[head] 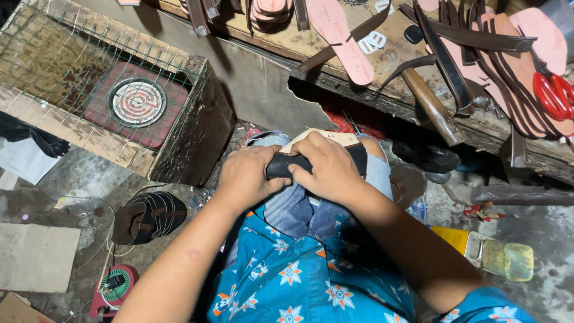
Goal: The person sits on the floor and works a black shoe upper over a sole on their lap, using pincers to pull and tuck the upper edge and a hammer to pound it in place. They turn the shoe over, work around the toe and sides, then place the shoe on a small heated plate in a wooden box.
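- Both hands are down on the lap, working one sandal (pixel 326 139). It rests on the knee, pale sole side up, with a dark strap (pixel 286 165) running across it.
- The left hand (pixel 246 178) is curled shut around the left end of that strap, thumb pressing along the top of it.
- The right hand (pixel 330 168) is clamped down over the middle, fingers folded onto the strap and the sole beneath. The far end of the strap pokes out past the knuckles.
- My guess on feel: the sole looks thin and light, a bit bendy but stiff enough to hold its shape. The strap looks soft and floppy, like leather or something similar — it'd slip if you only pinched it.
- Best hold, I'd say, is what's shown here: one hand pinning the sole flat against the knee, the other gripping the strap close to where it meets the sole's edge.
- Around it: a workbench (pixel 311 48) with pink insoles (pixel 344 36), loose brown straps, a wooden-handled hammer (pixel 431 106) and red scissors (pixel 553 96).
- On the left there's a wire-covered box with a round heater coil (pixel 137 101), and a finished dark sandal (pixel 149 216) on the floor.
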Demonstrator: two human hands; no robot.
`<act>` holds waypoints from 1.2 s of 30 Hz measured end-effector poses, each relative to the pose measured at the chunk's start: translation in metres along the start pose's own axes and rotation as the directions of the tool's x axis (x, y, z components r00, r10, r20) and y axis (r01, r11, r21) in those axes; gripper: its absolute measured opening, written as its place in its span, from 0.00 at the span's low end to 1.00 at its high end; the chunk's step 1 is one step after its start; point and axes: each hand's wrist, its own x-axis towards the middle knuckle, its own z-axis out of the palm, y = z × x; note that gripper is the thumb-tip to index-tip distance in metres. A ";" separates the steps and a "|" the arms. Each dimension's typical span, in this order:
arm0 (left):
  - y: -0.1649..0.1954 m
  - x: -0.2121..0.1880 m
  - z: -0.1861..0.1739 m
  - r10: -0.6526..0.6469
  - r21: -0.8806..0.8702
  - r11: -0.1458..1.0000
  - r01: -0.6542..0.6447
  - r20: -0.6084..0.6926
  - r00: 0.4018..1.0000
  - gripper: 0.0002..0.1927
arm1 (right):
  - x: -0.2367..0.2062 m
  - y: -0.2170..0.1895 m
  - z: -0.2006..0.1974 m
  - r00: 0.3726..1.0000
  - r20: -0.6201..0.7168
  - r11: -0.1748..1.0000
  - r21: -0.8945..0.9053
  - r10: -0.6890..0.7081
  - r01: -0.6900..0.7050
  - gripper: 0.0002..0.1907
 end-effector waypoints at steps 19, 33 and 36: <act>-0.005 -0.003 0.001 0.023 -0.020 1.000 -0.024 -0.069 0.997 0.33 | -0.001 -0.010 0.014 0.996 -0.088 0.992 -0.126 -0.024 0.012 0.14; -0.004 -0.004 0.001 0.017 -0.012 1.000 -0.017 -0.063 0.998 0.33 | 0.000 -0.012 0.014 0.997 -0.004 0.988 -0.138 0.072 -0.072 0.18; -0.004 -0.006 0.000 0.017 -0.012 1.000 -0.017 -0.052 0.998 0.33 | 0.000 -0.014 0.014 0.998 -0.031 0.992 -0.107 0.057 -0.060 0.18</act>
